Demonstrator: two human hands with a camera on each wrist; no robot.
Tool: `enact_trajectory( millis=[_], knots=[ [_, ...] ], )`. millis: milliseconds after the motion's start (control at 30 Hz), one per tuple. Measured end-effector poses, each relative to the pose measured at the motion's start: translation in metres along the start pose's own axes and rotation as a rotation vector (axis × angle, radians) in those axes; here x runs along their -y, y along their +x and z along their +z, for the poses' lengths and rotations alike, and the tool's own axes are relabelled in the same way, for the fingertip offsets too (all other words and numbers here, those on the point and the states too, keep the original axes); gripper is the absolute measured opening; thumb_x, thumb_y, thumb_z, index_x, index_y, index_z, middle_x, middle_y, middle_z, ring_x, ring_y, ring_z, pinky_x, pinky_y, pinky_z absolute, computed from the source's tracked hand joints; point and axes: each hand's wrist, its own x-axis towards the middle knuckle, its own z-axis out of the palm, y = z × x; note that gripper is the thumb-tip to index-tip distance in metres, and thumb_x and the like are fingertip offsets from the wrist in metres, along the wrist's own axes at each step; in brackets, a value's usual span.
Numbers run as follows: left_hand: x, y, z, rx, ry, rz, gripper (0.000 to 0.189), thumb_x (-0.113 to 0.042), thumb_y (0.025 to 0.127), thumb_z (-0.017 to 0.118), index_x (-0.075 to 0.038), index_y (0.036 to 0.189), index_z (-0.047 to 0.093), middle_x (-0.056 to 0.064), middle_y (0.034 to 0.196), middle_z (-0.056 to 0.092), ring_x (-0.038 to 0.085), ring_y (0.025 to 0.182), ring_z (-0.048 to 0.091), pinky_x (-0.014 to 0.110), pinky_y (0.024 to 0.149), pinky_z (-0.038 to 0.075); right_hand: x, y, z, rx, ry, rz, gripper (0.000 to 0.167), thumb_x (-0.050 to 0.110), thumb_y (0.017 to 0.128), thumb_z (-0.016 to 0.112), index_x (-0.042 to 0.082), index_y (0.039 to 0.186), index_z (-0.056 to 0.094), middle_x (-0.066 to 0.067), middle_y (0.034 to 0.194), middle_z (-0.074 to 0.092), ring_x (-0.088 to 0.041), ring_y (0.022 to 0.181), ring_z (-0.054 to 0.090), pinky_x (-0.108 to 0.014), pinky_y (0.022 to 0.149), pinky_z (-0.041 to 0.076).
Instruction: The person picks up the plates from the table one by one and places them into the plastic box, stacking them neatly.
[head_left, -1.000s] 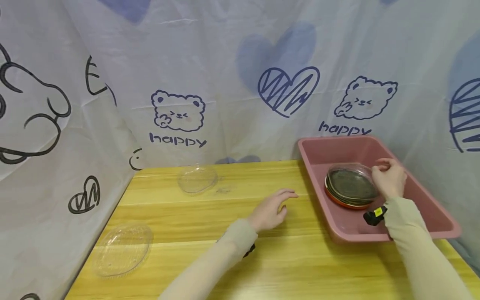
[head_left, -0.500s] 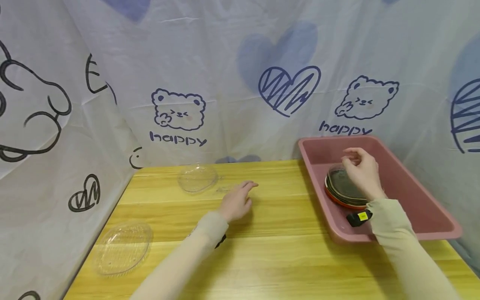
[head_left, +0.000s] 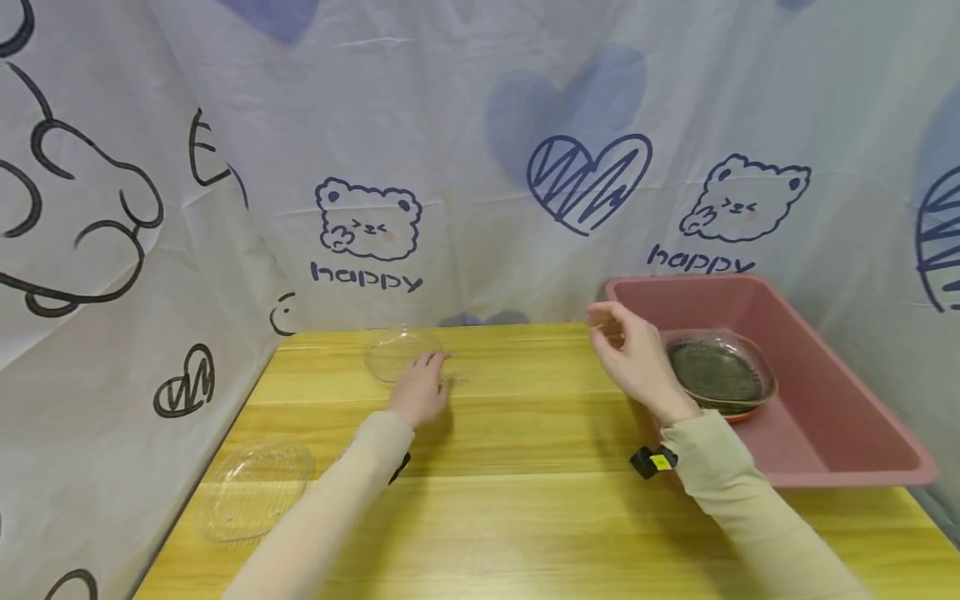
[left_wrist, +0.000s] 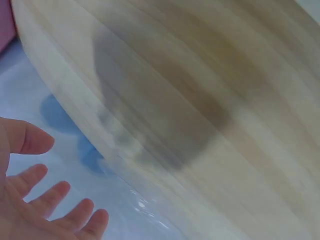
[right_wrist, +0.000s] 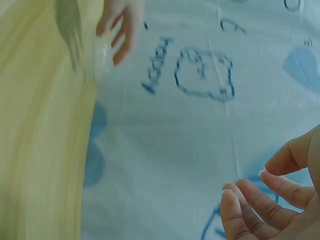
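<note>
My left hand (head_left: 422,392) reaches over the far left of the table, fingers loosely spread, right at the front edge of a clear plastic lid (head_left: 393,354). In the left wrist view that hand (left_wrist: 55,195) holds nothing, and the lid (left_wrist: 145,202) shows faintly beyond its fingertips. My right hand (head_left: 636,354) hovers by the left rim of a pink basin (head_left: 810,450), its fingers loosely bent with nothing between them; the right wrist view shows this hand (right_wrist: 272,195) bare too. Inside the basin sits a stack of round dishes (head_left: 716,371) with a clear top piece.
A second, larger clear plastic lid (head_left: 258,487) lies at the table's left edge. The wooden table (head_left: 510,517) backs onto a hanging white cloth (head_left: 465,167) printed with bears and hearts, which also closes off both sides.
My left hand has moved left and away from me to the far clear lid. The right hand has left the dish stack and come left, out over the basin's rim.
</note>
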Motion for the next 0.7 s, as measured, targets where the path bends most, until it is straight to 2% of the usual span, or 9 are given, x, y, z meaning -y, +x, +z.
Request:
enact_trajectory(
  millis=[200,500,700],
  knots=[
    [0.020,-0.003,-0.005,0.024,-0.002,-0.128,0.057,-0.012,0.099,0.057,-0.006,0.153,0.039,0.021,0.157,0.040,0.047,0.143,0.038,0.061,0.115,0.040,0.012,-0.005,0.036,0.097,0.062,-0.020,0.032,0.002,0.096,0.053,0.002,0.126,0.063,-0.018,0.112,0.070,-0.030,0.099,0.069,-0.043,0.084,0.060],
    [0.032,-0.002,-0.011,0.042,-0.002,-0.262,0.058,-0.015,0.098,0.054,-0.008,0.153,0.039,0.021,0.160,0.035,0.048,0.145,0.035,0.068,0.110,0.040,-0.001,-0.012,0.076,0.203,0.117,0.016,0.033,-0.001,0.093,0.055,-0.001,0.124,0.064,-0.020,0.110,0.071,-0.033,0.098,0.068,-0.045,0.088,0.059],
    [0.038,-0.002,-0.013,0.078,0.002,-0.323,0.062,-0.016,0.097,0.054,-0.014,0.156,0.036,0.021,0.162,0.030,0.049,0.145,0.033,0.068,0.109,0.041,-0.006,-0.015,0.093,0.266,0.196,0.102,0.033,-0.002,0.091,0.055,-0.004,0.123,0.063,-0.024,0.111,0.070,-0.029,0.092,0.069,-0.033,0.078,0.060]
  ],
)
